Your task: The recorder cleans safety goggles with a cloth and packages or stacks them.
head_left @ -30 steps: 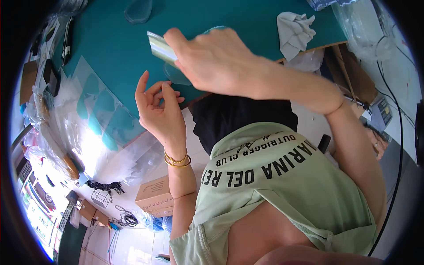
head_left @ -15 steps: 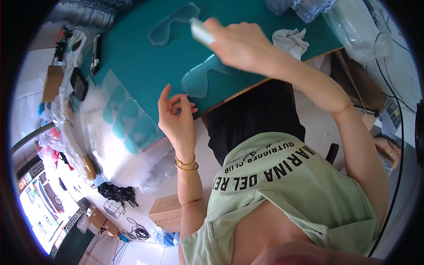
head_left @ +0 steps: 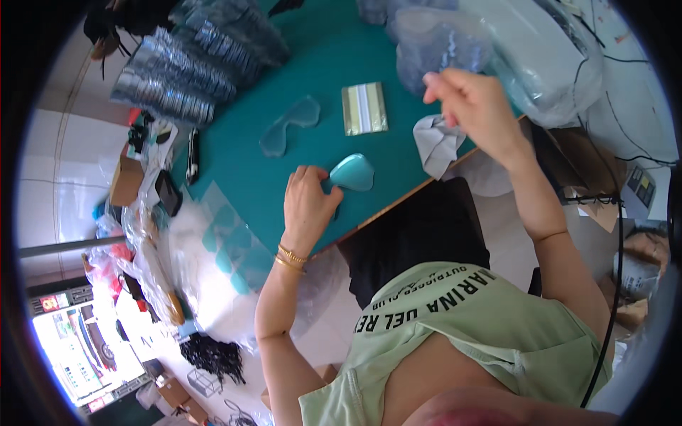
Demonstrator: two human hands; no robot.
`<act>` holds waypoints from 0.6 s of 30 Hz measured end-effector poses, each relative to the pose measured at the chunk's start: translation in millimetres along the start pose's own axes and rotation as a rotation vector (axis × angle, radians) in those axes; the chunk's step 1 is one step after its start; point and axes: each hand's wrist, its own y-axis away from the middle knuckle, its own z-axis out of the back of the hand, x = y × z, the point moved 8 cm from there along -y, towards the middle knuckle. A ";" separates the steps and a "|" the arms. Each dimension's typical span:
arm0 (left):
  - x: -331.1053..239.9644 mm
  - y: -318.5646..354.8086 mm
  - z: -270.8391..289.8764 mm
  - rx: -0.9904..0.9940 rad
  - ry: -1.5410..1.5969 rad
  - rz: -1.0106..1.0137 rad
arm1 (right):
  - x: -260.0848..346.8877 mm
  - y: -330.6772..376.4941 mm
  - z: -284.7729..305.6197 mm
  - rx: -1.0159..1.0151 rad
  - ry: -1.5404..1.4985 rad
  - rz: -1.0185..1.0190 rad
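Head view: the left hand (head_left: 305,202) now has its thumb and fingers pinched on the thin middle of a clear goggle lens (head_left: 353,172), near the front edge of the green table (head_left: 398,170). Half a second ago this hand was empty, just beside the lens, and the right hand (head_left: 474,113) was holding a flat packet (head_left: 365,108). Now the packet lies on the table past the lens, so the left hand has the lens and the right hand is done holding the packet. The right hand's fingers are half curled over a crumpled cloth (head_left: 435,147); I cannot tell if they touch it or pinch it. The lens looks like smooth, shiny plastic, with a wide, round lobe that lets the green show through. Part of it hides behind the hand. The packet is almost square and yellow-gold, with a pale stripe down its middle. The cloth is soft, light grey and full of folds. A second goggle lens (head_left: 290,126) lies farther back, with two round ends and a thin bridge. Beyond that, ribbed stacks of clear plastic pieces (head_left: 185,78) shine at the far left, and a wrinkly clear bag (head_left: 526,50) sits at the far right.
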 end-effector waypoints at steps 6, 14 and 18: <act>10.3 -50.1 60.4 -0.211 0.008 -0.081 | 33.3 -72.5 109.1 -0.149 0.110 0.804; 70.6 -108.0 42.9 -0.122 -0.135 0.002 | 6.8 -116.0 76.4 0.257 0.542 0.026; 68.5 -96.7 55.5 -0.248 -0.093 -0.039 | 13.0 -112.9 82.4 0.243 0.594 0.004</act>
